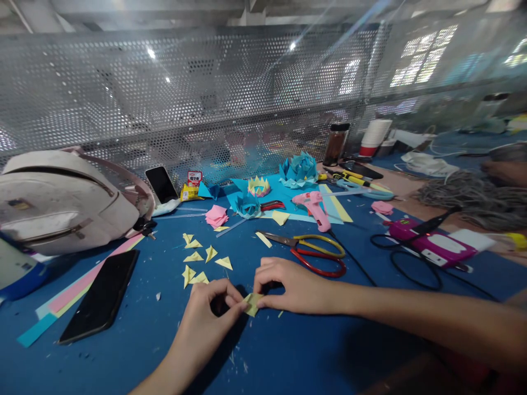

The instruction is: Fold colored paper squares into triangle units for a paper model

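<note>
A small piece of yellow paper (252, 305) is pinched between my two hands, low over the blue table. My left hand (214, 307) grips its left edge with thumb and fingers. From the right, my right hand (284, 285) pinches the other edge. Several folded yellow paper pieces (193, 256) lie just beyond my left hand. Scissors (317, 249) with one yellow and one red handle rest slightly open past my right hand. Farther back are a pink glue gun (313, 207), a stack of pink paper (216, 215) and a yellow paper ring (259, 186).
A white backpack (61, 203) and a black phone (101, 296) occupy the left. Blue paper flowers (300, 169) stand near the perforated metal screen (206, 99). On the right lie a magenta power strip (430, 241) with black cables and grey yarn (465, 197).
</note>
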Demonstrator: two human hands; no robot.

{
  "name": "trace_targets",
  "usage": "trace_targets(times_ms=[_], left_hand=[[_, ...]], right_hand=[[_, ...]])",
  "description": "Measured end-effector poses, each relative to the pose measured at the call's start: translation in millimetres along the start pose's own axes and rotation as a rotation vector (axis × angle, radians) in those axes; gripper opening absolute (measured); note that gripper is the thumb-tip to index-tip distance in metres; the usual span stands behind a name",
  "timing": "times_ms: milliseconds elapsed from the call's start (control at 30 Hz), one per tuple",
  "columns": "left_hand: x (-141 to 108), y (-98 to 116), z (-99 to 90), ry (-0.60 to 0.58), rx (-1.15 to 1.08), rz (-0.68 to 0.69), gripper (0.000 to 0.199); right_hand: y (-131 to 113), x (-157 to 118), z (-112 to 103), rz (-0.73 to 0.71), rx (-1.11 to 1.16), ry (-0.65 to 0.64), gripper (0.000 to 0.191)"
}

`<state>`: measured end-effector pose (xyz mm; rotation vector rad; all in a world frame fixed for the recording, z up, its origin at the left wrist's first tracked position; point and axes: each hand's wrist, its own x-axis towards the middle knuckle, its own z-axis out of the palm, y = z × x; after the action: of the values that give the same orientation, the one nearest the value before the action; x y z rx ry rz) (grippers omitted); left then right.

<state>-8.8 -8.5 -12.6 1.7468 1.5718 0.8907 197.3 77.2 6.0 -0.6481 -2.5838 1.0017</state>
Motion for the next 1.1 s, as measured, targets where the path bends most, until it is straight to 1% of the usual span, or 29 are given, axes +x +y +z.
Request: trace_targets(times_ms=[100, 233, 367, 500, 767, 900, 1000, 1100], left_hand=[[-0.7, -1.7, -0.1, -0.028, 0.019, 0.001, 0.021], [-1.7, -2.1, -1.3, -0.036, 0.097, 0.013, 0.015], [-1.9, 0.1, -3.9, -0.028, 0.197, 0.055, 0.008], [-1.5, 0.8, -6.5, -0.027, 0.256, 0.092, 0.009], [-0.3, -1.1, -6.4, -0.034, 0.330, 0.096, 0.015], [-0.3, 1.4, -5.0, -0.057, 0.361, 0.129, 0.016], [-0.6, 2.8, -5.0, -0.056, 0.391, 0.168, 0.015], [-1.2, 2.3, -5.4, -0.038, 0.411, 0.224, 0.013]], right_hand=[[-2.9, -0.3, -0.5, -0.043, -0.037, -0.019, 0.006], [-5.0, -0.2, 0.9, -0.016, -0.033, 0.000, 0.009], [-3.5, 1.3, 3.0, -0.010, -0.085, 0.019, 0.007], [-2.5, 2.8, 4.7, -0.019, -0.152, 0.028, 0.009], [-6.3, 2.1, 5.3, 0.023, -0.184, 0.040, 0.012], [-6.8, 0.8, 6.5, -0.008, -0.224, 0.024, 0.012], [-6.7, 0.3, 7.4, -0.038, -0.245, 0.043, 0.011], [-4.5, 0.4, 7.2, -0.061, -0.191, 0.059, 0.010]])
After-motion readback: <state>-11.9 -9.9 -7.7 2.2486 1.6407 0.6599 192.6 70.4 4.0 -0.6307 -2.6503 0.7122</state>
